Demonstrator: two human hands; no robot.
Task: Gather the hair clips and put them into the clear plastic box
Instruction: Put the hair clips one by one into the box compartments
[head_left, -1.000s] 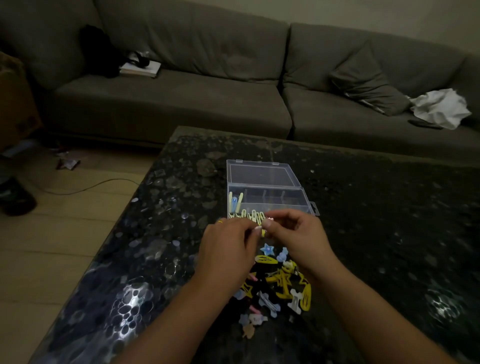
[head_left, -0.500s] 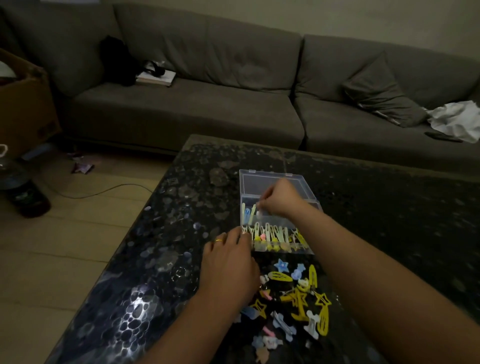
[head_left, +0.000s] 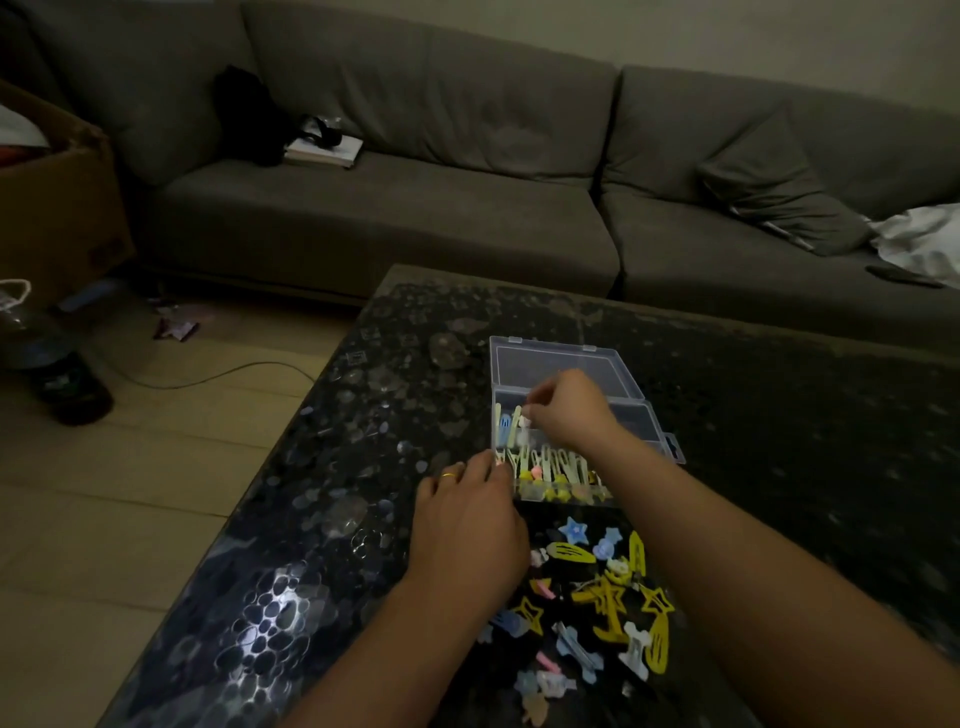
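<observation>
Fingers (head_left: 530, 415) of our right hand (head_left: 569, 410) pinch a small pale hair clip (head_left: 524, 422) over the clear plastic box (head_left: 566, 358); our left hand (head_left: 467, 519) rests relaxed on the worktop (head_left: 363, 467) beside it.

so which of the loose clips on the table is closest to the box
The blue star clip, lying just below the clear plastic box's near edge; the yellow oval clip and the others sit farther back toward the person.

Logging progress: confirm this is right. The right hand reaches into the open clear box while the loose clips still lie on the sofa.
One detail is wrong. The loose clips lie on the dark table, not the sofa, as the head view shows. The right hand does reach into the open clear box.
</observation>
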